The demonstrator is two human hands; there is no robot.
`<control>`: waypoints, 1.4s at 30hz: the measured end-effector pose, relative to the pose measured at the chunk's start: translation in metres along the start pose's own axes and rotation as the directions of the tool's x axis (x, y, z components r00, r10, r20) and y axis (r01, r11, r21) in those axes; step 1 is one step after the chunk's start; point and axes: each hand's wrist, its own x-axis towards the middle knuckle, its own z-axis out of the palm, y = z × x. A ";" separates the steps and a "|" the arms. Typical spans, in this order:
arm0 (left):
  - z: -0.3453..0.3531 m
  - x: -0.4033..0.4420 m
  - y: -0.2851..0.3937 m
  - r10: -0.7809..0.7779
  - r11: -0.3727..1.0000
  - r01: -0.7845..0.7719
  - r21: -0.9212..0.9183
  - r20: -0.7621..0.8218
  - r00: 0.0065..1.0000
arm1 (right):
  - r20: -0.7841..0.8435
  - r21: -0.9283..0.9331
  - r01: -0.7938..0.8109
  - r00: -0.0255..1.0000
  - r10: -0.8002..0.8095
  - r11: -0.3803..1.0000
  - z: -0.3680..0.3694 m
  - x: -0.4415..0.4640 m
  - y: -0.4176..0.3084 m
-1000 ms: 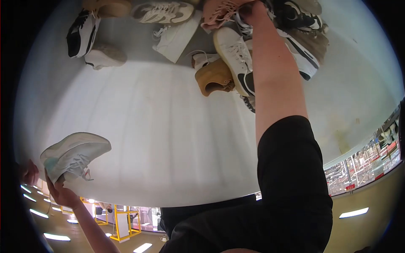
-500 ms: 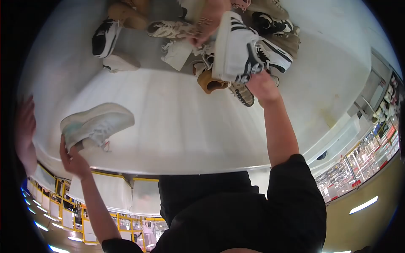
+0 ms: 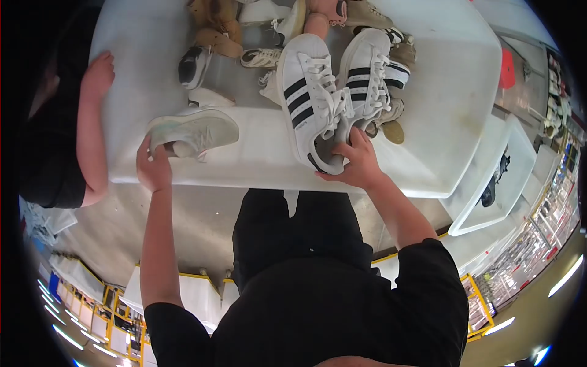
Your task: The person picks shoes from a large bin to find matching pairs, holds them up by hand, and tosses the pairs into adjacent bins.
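Observation:
My left hand [image 3: 154, 168] is closed on the heel and collar of a pale grey-white sneaker [image 3: 211, 128], which lies tilted over the near wall of the white tub [image 3: 428, 177]. With my right hand [image 3: 359, 164] I grip a pair of white sneakers with black stripes by their heels. The left sneaker of this pair [image 3: 299, 85] and the right one [image 3: 367, 64] sit side by side, toes pointing away from me and white laces showing. My right fingertips are partly hidden inside the shoe collars.
Several other shoes lie in the tub, among them a black-and-white sneaker [image 3: 194, 66] and tan boots [image 3: 217, 27]. Another person's hand [image 3: 99, 72] rests on the tub's left side. At the right stands a smaller white bin [image 3: 471, 211] with dark shoes [image 3: 495, 180] in it.
The striped sneakers have come down and nearer me in my right hand, turned so their uppers face up. My left hand still holds the pale sneaker. The head view has shifted.

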 end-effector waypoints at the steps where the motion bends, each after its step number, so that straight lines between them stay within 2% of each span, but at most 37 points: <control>1: 0.003 0.005 0.000 0.000 1.000 0.000 -0.004 0.003 1.000 | -0.011 -0.004 -0.007 1.000 0.007 1.000 -0.002 -0.003 -0.006; 7: 0.027 0.029 -0.006 -0.030 0.999 0.029 0.039 0.035 0.999 | -0.099 -0.013 -0.018 0.995 0.016 1.000 -0.003 -0.010 -0.027; 10: 0.040 0.046 -0.022 0.043 0.998 -0.044 0.051 0.021 0.999 | -0.140 0.014 -0.035 0.989 0.037 0.999 -0.006 -0.011 -0.043; 13: 0.045 0.060 -0.030 0.052 0.998 -0.054 0.034 0.033 0.998 | -0.129 0.075 -0.095 0.986 0.104 0.993 -0.015 -0.011 -0.069; 14: 0.046 0.063 -0.032 0.046 0.999 -0.046 0.025 0.016 0.999 | -0.111 0.155 -0.178 0.974 0.196 0.972 -0.017 -0.013 -0.077; 16: 0.046 0.069 -0.038 0.012 1.000 -0.015 0.025 0.129 0.992 | -0.076 0.275 -0.300 0.940 0.332 0.913 -0.016 -0.016 -0.086; 17: 0.045 0.069 -0.039 -0.025 1.000 0.025 -0.001 0.136 0.990 | -0.063 0.316 -0.337 0.925 0.374 0.887 -0.017 -0.015 -0.087; 18: 0.045 0.067 -0.038 -0.068 0.997 0.072 -0.025 0.132 0.989 | 0.019 0.392 -0.494 0.848 0.530 0.776 -0.026 -0.008 -0.098; 19: 0.045 0.065 -0.046 -0.047 0.992 0.054 -0.110 0.064 0.997 | 0.125 0.438 -0.632 0.747 0.653 0.639 -0.037 -0.007 -0.111; 20: 0.044 0.059 -0.055 -0.049 0.992 0.049 -0.116 0.005 0.999 | 0.108 0.436 -0.624 0.751 0.651 0.648 -0.035 -0.013 -0.100; 21: 0.015 0.043 -0.033 -0.171 0.970 0.160 -0.184 -0.043 0.984 | 0.178 0.451 -0.661 0.725 0.666 0.599 -0.045 -0.008 -0.108; 22: -0.001 0.031 -0.034 -0.328 0.896 0.305 -0.323 -0.015 0.945 | 0.140 0.441 -0.634 0.748 0.648 0.636 -0.044 -0.010 -0.102; 23: -0.020 0.014 -0.035 -0.360 0.848 0.283 -0.447 -0.096 0.928 | 0.218 0.339 -0.733 0.671 0.709 0.590 -0.050 -0.004 -0.099; 25: -0.041 -0.027 -0.047 -0.430 0.772 0.194 -0.606 -0.273 0.860 | 0.199 0.298 -0.691 0.719 0.666 0.658 -0.048 0.014 -0.092; 26: -0.056 -0.055 -0.054 -0.459 0.756 0.134 -0.641 -0.374 0.806 | 0.251 0.278 -0.635 0.772 0.584 0.720 -0.057 0.025 -0.096; 28: -0.096 -0.115 -0.062 -0.735 0.362 0.411 -0.837 0.016 0.678 | 0.319 0.196 -0.611 0.779 0.539 0.767 -0.047 0.056 -0.077; 30: -0.135 -0.193 -0.063 -0.844 0.182 0.510 -0.841 0.133 0.520 | 0.444 0.160 -0.500 0.806 0.390 0.851 -0.041 0.089 -0.090; 32: -0.140 -0.278 -0.068 -0.933 -0.058 0.524 -0.850 0.232 0.274 | 0.540 0.155 -0.372 0.808 0.236 0.915 -0.020 0.128 -0.114; 33: -0.167 -0.360 -0.002 -0.973 -0.111 0.518 -0.848 0.200 0.119 | 0.627 0.183 -0.283 0.771 0.110 0.942 -0.064 0.122 -0.119; 34: -0.163 -0.411 0.024 -0.987 -0.138 0.465 -0.875 0.162 0.012 | 0.630 0.166 -0.228 0.773 0.074 0.959 -0.059 0.133 -0.126; 35: -0.155 -0.459 0.063 -0.972 -0.228 0.510 -0.830 0.168 -0.161 | 0.625 0.156 -0.180 0.780 0.044 0.971 -0.062 0.142 -0.125; 36: -0.142 -0.506 0.117 -0.930 -0.333 0.534 -0.777 0.176 -0.324 | 0.683 0.172 -0.126 0.730 -0.026 0.977 -0.074 0.153 -0.125; 37: -0.131 -0.537 0.161 -0.901 -0.374 0.563 -0.737 0.144 -0.410 | 0.732 0.205 0.029 0.659 -0.173 0.978 -0.075 0.171 -0.142; 38: -0.116 -0.565 0.199 -0.810 -0.463 0.435 -0.772 0.171 -0.560 | 0.757 0.251 0.179 0.576 -0.308 0.951 -0.070 0.176 -0.168; 39: -0.112 -0.583 0.246 -0.706 -0.521 0.295 -0.801 0.210 -0.677 | 0.756 0.299 0.241 0.531 -0.383 0.923 -0.055 0.176 -0.184; 40: -0.096 -0.595 0.285 -0.611 -0.567 0.155 -0.809 0.287 -0.738 | 0.746 0.338 0.303 0.491 -0.450 0.891 -0.036 0.179 -0.202; 42: -0.070 -0.614 0.346 -0.464 -0.598 -0.081 -0.797 0.426 -0.777 | 0.716 0.542 0.380 0.257 -0.649 0.749 -0.028 0.149 -0.287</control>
